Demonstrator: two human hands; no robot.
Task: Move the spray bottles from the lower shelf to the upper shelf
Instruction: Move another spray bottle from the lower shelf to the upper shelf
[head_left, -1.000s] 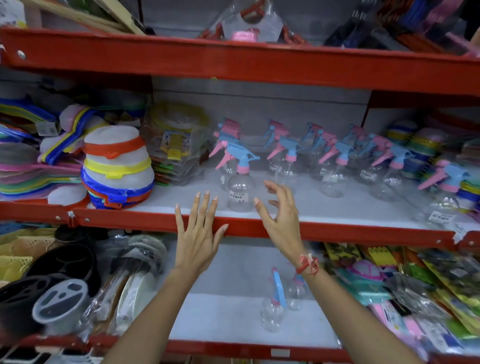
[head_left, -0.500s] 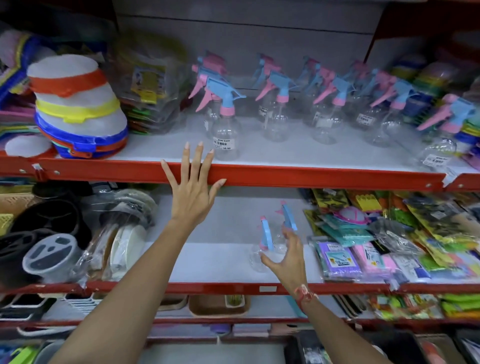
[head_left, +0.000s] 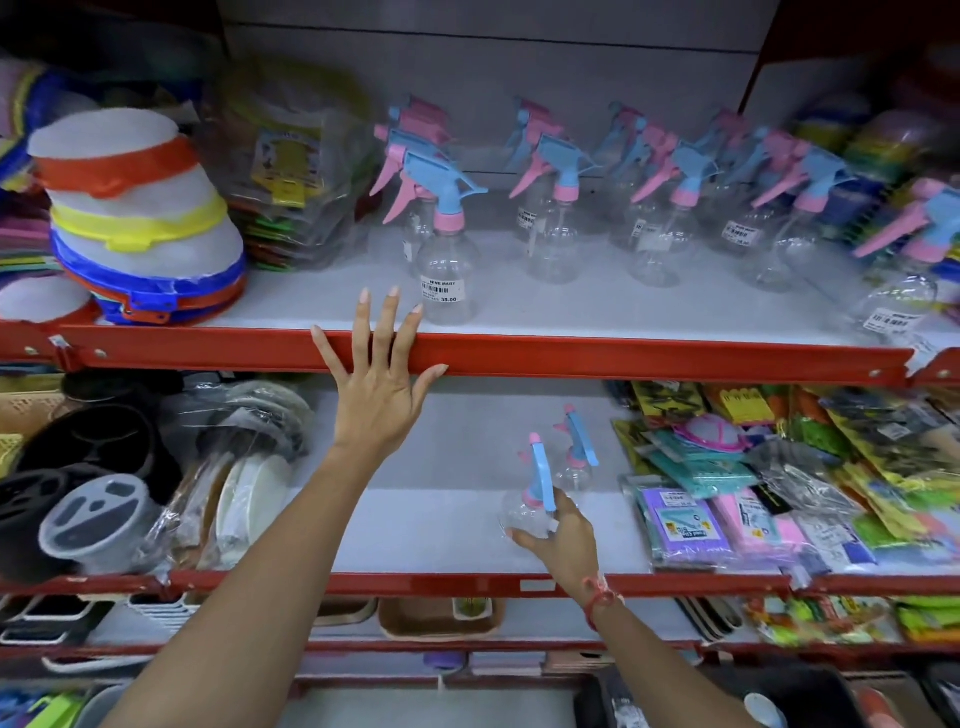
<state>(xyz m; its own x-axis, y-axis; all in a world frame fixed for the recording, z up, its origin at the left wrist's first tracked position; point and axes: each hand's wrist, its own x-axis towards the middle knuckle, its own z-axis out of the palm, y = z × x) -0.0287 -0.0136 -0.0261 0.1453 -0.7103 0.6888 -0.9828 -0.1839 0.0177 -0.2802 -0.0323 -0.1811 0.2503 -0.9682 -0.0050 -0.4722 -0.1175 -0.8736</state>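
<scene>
Shop shelving, red metal rails, white boards. Upper shelf (head_left: 519, 358): a row of clear spray bottles with blue-and-pink triggers, the nearest one (head_left: 445, 270) price-tagged, just behind the rail. Lower shelf (head_left: 415, 530): two spray bottles left, both below and right of that tagged bottle.

Left hand (head_left: 376, 395): flat against the upper rail, fingers (head_left: 385, 322) spread, holding nothing; apparently bracing.

Right hand (head_left: 563, 540): at the front bottle (head_left: 527, 506), fingers curled about its clear body; whether the grip is closed cannot be told. Rear bottle (head_left: 574, 457) stands just behind, untouched.

Step in hand: taking up the front bottle. Next move, by judgement: close the grip, lift clear of the rail, set it upright in open board beside the tagged bottle.

Change from half a second ago: right hand has drawn nearer around the bottle; left hand unchanged.
</scene>
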